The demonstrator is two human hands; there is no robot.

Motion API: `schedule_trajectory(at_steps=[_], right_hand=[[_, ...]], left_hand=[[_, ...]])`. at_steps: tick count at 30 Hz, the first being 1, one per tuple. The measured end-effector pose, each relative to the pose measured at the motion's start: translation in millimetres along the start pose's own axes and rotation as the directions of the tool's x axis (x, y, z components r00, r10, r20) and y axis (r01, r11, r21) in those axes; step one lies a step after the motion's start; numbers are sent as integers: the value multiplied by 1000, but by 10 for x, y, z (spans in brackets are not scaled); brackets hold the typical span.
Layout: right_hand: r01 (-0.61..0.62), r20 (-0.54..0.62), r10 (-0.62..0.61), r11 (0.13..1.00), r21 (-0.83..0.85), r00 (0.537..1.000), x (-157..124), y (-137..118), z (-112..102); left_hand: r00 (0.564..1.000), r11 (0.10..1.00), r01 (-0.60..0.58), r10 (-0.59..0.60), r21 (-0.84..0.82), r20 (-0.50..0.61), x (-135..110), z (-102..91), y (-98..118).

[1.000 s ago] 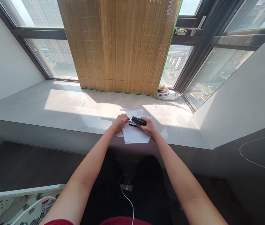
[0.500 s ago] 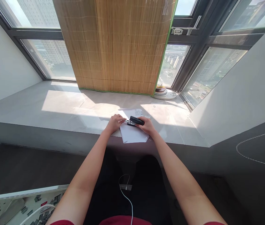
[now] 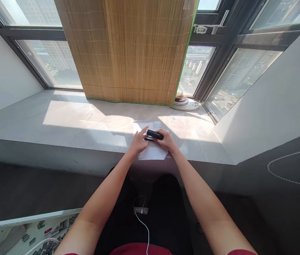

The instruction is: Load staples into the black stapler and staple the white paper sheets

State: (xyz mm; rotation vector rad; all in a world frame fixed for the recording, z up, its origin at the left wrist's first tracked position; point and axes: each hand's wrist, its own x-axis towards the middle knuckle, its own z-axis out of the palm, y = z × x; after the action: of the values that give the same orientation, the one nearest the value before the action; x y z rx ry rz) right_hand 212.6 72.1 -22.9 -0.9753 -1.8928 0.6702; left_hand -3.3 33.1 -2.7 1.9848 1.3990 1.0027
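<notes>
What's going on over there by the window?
A person has a black stapler between both hands, above some white paper on the windowsill. The right hand holds one end of it; the left hand is at the other end, though whether it grips or only touches is hard to tell. The stapler's upper and lower arms stand apart. Behind the hands hangs a bamboo blind.

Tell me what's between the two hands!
A stapler! In the head view, the right hand holds it, the left hand is at its other end, and paper is underneath.
</notes>
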Motion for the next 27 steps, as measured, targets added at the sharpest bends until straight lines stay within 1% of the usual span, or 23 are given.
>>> schedule_trajectory(at_steps=[4,7,9,11,13,15,17,19,21,23,25,27], right_hand=[[19,-10,-19,1000,-5,1000,11,-32,22],[9,-14,-9,1000,-7,1000,21,-20,55],[-2,-17,3,1000,3,1000,24,-2,68],[-10,-21,11,1000,18,1000,23,12,70],[-13,-19,14,999,32,1000,20,17,67],[-16,-17,17,999,40,1000,15,13,63],[-23,-14,24,999,39,1000,12,2,60],[-35,-13,35,999,31,999,14,-14,56],[-42,-9,42,999,21,999,21,-26,48],[-39,-4,39,999,12,999,33,-32,37],[-38,-1,38,999,3,999,44,-36,27],[-50,-6,50,999,-11,999,46,-53,27]], left_hand=[[1000,992,29,-29,-121,9,19,-95,-92],[1000,996,8,-6,-86,22,72,-154,-149],[1000,1000,-2,2,-15,27,135,-169,-152],[999,995,-27,29,100,-16,224,-178,-153],[993,966,-60,83,253,-82,346,-195,-182],[986,920,-77,127,384,-107,512,-223,-250],[990,885,-78,122,459,-67,721,-254,-343],[994,862,-91,108,499,-5,959,-270,-439],[992,848,-127,105,514,72,1194,-257,-520],[980,838,-183,118,514,158,1389,-215,-582],[965,832,-240,148,500,217,1518,-161,-633],[954,848,-272,177,455,241,1581,-121,-678]])
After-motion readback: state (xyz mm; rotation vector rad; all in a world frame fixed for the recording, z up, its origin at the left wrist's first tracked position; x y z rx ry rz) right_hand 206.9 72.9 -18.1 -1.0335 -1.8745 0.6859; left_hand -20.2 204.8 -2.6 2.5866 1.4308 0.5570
